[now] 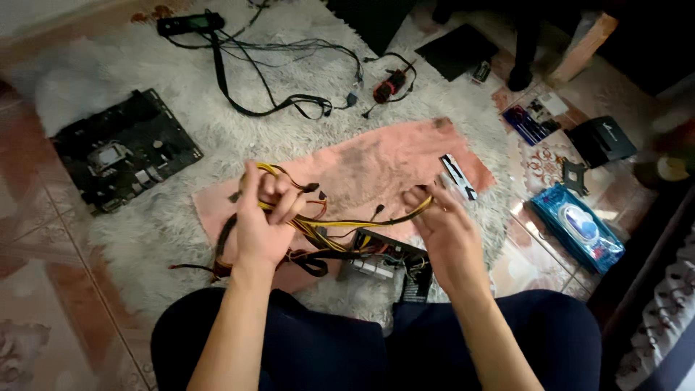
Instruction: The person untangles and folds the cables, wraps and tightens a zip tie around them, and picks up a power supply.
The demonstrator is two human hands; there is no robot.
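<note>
My left hand (pixel 264 217) is closed around a bundle of yellow, black and red cables (pixel 318 233), lifted above a pink cloth (pixel 376 168). My right hand (pixel 443 226) pinches the far end of a yellow-and-black cable strand that stretches between both hands. The cables run down into an open black power supply box (pixel 387 257) lying on the cloth's near edge, just above my knees. A small black and white connector or stick (pixel 457 176) lies on the cloth beyond my right fingers.
A black motherboard (pixel 123 148) lies at left on the shaggy white rug (pixel 87 87). Loose black cables (pixel 268 69) and a red-black part (pixel 389 85) sit farther back. To the right are a blue wipes pack (pixel 577 226), a black box (pixel 602 139) and small tools (pixel 528 119).
</note>
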